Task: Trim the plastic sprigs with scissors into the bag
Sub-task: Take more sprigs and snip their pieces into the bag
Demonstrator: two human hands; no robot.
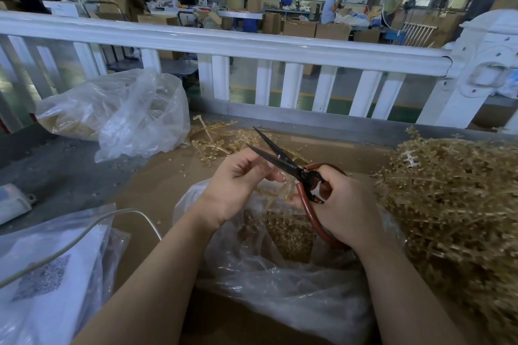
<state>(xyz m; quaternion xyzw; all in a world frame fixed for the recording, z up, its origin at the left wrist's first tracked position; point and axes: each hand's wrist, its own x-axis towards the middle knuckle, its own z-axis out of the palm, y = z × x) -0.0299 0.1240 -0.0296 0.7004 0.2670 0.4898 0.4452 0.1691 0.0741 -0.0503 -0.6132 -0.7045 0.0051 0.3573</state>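
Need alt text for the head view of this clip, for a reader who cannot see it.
A person's right hand holds open red-handled scissors while the left hand pinches a tan plastic sprig over an open clear bag of trimmed bits. A heap of untrimmed sprigs lies to the right, and a white railing crosses behind.

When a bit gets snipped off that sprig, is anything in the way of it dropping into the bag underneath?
Nothing visible. The left hand holds the sprig right over the open mouth of the clear bag, already part-filled with cut pieces. The scissors, blades open, sit above in the right hand.
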